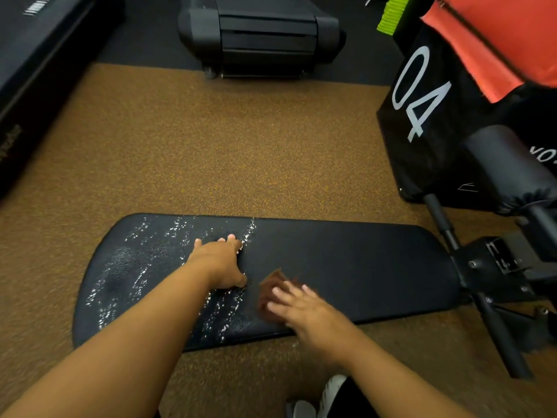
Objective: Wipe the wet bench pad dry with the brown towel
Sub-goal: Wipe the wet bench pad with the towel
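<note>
A black box (pixel 428 116) at the right carries the white number "04"; other letters near it are cut off and unreadable. The bench pad (pixel 346 267) lies across the speckled brown floor (pixel 241 146), with white water drops on its left half. The left hand (pixel 221 262) rests flat on the pad, fingers straight. The right hand (pixel 304 312) presses the brown towel (pixel 271 289) onto the pad with extended, blurred fingers.

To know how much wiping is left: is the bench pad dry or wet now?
Partly wet. The bench pad shows white droplets left of the brown towel; its right part looks dry.
</note>
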The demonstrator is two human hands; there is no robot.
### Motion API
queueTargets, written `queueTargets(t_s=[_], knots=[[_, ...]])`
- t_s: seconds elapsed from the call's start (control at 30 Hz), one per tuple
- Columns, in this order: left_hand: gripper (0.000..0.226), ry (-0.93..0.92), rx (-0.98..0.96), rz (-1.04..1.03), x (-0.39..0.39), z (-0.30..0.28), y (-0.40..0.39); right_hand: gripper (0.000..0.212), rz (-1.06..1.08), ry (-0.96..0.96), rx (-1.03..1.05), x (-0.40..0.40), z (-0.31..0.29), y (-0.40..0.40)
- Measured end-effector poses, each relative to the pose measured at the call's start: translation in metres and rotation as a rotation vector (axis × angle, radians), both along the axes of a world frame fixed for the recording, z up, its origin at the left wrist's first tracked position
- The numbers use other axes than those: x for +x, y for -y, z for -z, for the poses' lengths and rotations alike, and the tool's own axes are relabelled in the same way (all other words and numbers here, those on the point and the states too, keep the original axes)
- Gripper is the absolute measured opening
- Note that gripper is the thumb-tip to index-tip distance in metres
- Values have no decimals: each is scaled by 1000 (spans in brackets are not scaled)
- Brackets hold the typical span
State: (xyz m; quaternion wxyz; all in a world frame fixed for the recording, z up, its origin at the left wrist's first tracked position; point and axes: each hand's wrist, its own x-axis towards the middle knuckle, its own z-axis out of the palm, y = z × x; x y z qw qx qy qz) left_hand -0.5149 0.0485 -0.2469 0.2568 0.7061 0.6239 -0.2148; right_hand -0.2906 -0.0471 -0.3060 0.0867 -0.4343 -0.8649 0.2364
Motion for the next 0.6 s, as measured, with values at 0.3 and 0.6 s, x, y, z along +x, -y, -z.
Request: queueTargets(t_s=[0.3,0.6], knots=[[96,-24,13,1,4,2,-1,48,14,2,-17,-21,8,34],[96,8,5,-30,1,3,-2,50,315,98,-24,-11,4,21]])
